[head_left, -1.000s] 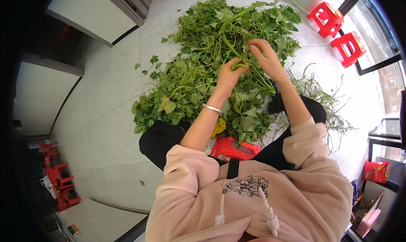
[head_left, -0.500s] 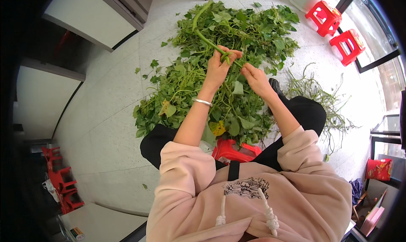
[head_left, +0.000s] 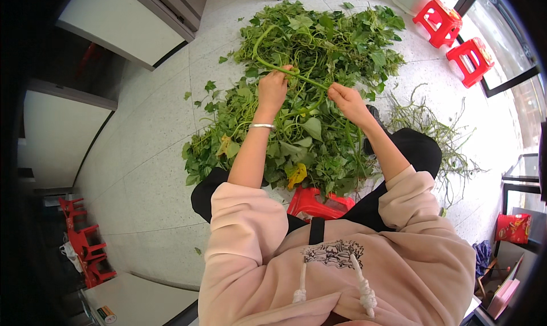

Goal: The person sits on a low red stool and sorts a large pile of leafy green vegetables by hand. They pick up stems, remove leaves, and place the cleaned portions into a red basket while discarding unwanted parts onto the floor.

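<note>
A thick green vine stem (head_left: 310,81) stretches between my two hands, over a heap of leafy green vines. My left hand (head_left: 273,91), with a silver bangle on the wrist, is closed round the stem. Beyond it, the stem's far end curves up and back over the leaves. Closed on the same stem, further right and a little nearer to me, is my right hand (head_left: 348,105). Its fingertips hide the exact grip. The leafy heap (head_left: 336,47) covers the floor between and beyond my knees, with a yellow leaf (head_left: 296,175) near me.
Stripped thin stems (head_left: 436,129) lie on the floor to the right. A red plastic stool (head_left: 314,204) stands at the near edge of the heap. Two more red stools, a nearer one (head_left: 470,62) and a farther one (head_left: 437,23), stand at the far right by the glass door.
My left hand has drawn left and slightly back, and its fingers have closed round the stem. The stem's far end has dipped lower. My right hand has shifted slightly right.
</note>
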A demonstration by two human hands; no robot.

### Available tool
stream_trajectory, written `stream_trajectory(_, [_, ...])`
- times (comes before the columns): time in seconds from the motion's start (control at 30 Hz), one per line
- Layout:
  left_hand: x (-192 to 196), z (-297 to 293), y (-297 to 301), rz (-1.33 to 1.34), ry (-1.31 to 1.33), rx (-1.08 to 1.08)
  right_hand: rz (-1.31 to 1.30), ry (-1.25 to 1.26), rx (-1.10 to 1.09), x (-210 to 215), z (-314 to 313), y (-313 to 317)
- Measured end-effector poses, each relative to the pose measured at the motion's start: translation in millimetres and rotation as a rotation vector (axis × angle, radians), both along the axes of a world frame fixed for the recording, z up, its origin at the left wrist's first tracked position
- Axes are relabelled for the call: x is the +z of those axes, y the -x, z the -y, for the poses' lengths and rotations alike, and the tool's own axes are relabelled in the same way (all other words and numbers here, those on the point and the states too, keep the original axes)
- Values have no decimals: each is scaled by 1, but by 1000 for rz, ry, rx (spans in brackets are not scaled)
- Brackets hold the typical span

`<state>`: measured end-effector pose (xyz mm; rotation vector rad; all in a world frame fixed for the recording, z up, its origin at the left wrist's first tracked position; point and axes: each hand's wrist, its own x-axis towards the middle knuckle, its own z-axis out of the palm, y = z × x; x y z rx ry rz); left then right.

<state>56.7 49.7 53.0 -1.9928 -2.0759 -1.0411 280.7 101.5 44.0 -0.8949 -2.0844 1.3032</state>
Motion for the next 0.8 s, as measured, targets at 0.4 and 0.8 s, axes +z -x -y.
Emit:
stream_trajectory(0.4, [-27, -8, 10, -290, -73, 23, 132, -209, -111, 2, 14, 7])
stream_trajectory(0.8, [-49, 24, 90, -149, 326, 386, 111, -114, -223, 6, 17, -17])
